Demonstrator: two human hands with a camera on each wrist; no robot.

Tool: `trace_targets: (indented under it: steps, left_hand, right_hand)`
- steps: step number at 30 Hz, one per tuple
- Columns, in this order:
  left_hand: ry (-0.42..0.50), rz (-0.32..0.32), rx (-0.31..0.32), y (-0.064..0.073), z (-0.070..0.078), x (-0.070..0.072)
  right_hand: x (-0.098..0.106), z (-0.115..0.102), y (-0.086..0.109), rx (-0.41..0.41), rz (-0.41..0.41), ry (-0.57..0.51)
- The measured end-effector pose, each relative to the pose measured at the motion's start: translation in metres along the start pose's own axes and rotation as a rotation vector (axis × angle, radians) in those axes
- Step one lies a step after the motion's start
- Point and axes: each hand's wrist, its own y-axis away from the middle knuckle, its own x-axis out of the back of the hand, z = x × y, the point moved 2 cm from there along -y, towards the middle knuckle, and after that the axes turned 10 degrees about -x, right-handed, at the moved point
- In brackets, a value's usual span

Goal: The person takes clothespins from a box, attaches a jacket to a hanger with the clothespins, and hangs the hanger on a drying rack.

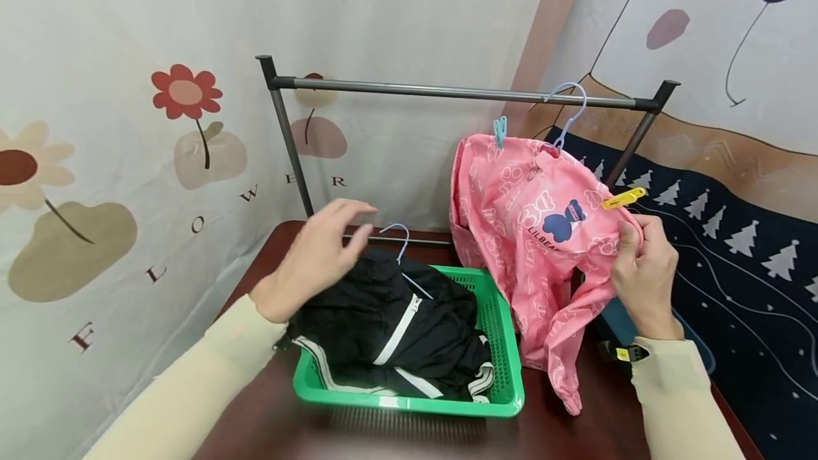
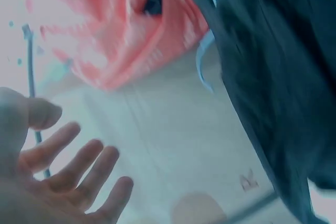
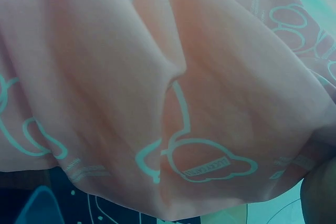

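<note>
pink printed fabric forms the garment (image 1: 505, 190) right of centre in the head view, suspended on a pale blue hanger (image 1: 573, 119) whose hook crosses the metal rail (image 1: 409, 91). its long axis runs downward from near the rail, one sleeve (image 1: 562, 375) trailing lowest, beside the right side of a green basket (image 1: 447, 405); whether cloth and rim touch cannot be told. the garment lies between the two hands but in contact with only the right hand (image 1: 645, 275), the nearer; the left hand (image 1: 319, 254) is apart from it, on the far side of the basket. the right hand pinches the garment's outer edge between thumb and fingers, just below a yellow clothespin (image 1: 623, 198); a blue clothespin (image 1: 500, 131) sits on the opposite shoulder. the left hand holds nothing: its fingers are loosely extended, and appear parted in the left wrist view, near a black garment (image 1: 441, 332) with white stripes lying in the basket, a second hanger (image 1: 407, 238) rising from its upper part.
</note>
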Motion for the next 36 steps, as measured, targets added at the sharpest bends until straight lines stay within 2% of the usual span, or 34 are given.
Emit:
trace_targets:
  steps: [7,11,17,21,27,32,36]
  left_hand:
    - [0.002,0.178,0.120,-0.013,-0.057,0.026]
    - [-0.002,0.228,0.194,-0.016,-0.080,0.035]
    - [0.019,0.239,0.301,-0.025,-0.103,0.043]
    - [0.041,0.243,0.350,-0.034,-0.116,0.049]
    - [0.061,0.217,0.376,-0.049,-0.133,0.054]
    - [0.073,0.184,0.398,-0.055,-0.143,0.050]
    - [0.072,0.194,0.409,-0.057,-0.148,0.045]
  right_hand:
    - [0.001,-0.004,0.001,-0.007,-0.009,-0.008]
    - [0.000,-0.002,0.001,-0.012,-0.019,-0.001]
    - [0.000,-0.001,0.002,-0.020,-0.016,0.016]
    - [0.000,-0.005,0.001,-0.015,-0.013,0.013]
    - [0.000,-0.011,-0.001,-0.011,0.007,0.008]
    - [0.000,-0.012,-0.001,-0.010,0.019,0.005]
    - [0.001,-0.007,-0.001,-0.009,0.013,0.010]
